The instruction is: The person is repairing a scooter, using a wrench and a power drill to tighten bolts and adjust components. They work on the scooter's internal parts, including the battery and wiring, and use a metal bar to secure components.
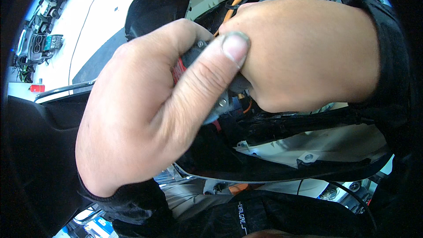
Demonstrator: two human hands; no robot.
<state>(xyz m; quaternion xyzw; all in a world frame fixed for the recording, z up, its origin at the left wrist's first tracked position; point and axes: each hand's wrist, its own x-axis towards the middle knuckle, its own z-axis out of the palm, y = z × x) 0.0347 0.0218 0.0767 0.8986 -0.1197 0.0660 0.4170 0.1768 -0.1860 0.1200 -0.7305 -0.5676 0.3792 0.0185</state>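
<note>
The left hand [132, 110] curls half-closed around a dark part [191, 54]; whether the bent right hand [304, 55] holds anything I cannot tell

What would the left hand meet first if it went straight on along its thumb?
The bare right hand, just up and right of the bare left hand's thumb tip. They overlap in view; whether they already touch is unclear.
</note>
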